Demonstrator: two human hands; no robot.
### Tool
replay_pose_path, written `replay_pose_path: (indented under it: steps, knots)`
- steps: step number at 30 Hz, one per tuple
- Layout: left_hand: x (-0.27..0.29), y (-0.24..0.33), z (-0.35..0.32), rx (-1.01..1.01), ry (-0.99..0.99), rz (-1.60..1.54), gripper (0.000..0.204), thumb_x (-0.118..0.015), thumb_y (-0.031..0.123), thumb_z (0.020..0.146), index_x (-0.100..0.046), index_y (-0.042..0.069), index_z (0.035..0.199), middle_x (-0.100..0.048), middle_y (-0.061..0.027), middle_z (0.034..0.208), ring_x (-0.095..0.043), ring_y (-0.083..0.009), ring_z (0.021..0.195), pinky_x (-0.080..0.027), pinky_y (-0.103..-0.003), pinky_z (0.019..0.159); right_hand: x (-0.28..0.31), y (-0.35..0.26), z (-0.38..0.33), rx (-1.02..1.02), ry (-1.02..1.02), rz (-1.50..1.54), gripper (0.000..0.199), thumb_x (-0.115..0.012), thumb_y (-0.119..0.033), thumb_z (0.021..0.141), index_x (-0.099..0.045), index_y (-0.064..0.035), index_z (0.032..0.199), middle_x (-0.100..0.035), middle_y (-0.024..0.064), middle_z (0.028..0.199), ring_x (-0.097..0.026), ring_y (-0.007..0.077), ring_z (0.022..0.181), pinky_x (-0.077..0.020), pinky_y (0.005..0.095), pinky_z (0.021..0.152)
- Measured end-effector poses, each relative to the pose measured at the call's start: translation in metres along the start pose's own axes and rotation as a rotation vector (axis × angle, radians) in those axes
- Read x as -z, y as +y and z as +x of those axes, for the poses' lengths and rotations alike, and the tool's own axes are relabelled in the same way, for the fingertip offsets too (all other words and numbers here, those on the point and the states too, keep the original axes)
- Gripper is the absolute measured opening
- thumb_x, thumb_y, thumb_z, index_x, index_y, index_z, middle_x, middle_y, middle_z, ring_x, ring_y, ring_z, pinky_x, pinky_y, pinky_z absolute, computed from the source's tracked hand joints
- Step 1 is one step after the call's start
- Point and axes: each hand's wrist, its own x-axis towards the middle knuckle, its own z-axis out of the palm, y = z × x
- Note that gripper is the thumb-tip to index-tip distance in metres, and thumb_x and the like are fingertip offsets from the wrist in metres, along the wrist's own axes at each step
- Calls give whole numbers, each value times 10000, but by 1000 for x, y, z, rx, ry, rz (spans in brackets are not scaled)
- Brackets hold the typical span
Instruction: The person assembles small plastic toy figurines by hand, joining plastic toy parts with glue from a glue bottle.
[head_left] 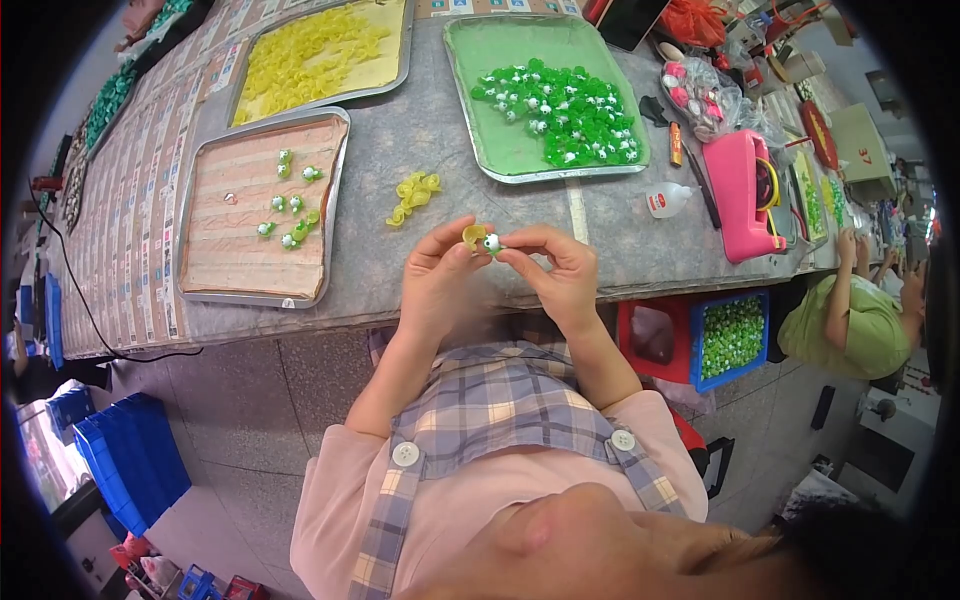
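Note:
Above the near edge of the table, my left hand (437, 268) pinches a small yellow translucent piece (472, 237) between thumb and fingertips. My right hand (558, 268) holds a small green-and-white figure (492, 243) with dark eye spots close against it; whether the two touch is too small to tell. Beyond my left hand lies a little heap of yellow pieces (412, 197) on the table. To the left, a tray lined with pinkish paper (240, 240) carries several green-and-white figures (297, 203). Farther off, a green tray (490, 150) holds a pile of green-and-white pieces (565, 110).
A tray of yellow pieces (310, 55) stands at the far left. On the right are a white bottle (668, 200), an orange tube (676, 145) and a pink tape dispenser (738, 195). Below the table edge sits a blue bin (731, 340). A person in green (850, 315) works farther right.

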Motion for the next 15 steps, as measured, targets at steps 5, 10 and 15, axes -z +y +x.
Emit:
replay_pose_path:
  steps: [5,10,15]
  knots:
    - [-4,0,-1,-89,-22,192,265,-549,34,780,-540,7,1044,-578,-124,996,-549,-145,897,-442,-260,780,-6,-3,6,205,48,-176,118,-624,8,687,-609,-14,803,-610,78,753,-591,156,683,-456,229,598]
    - [-4,2,-3,-160,-21,398,273,-537,-29,765,-554,0,1036,-584,-107,986,-543,-123,882,-424,-236,771,-9,-3,7,282,40,-286,116,-638,7,665,-603,-21,772,-609,83,740,-594,194,674,-458,254,573]
    - [0,5,-3,-244,-44,637,288,-540,-55,748,-558,-11,1032,-585,-99,982,-540,-118,889,-420,-235,779,-9,-2,3,302,75,-283,122,-643,7,659,-603,-26,770,-609,83,742,-594,199,675,-459,262,564]
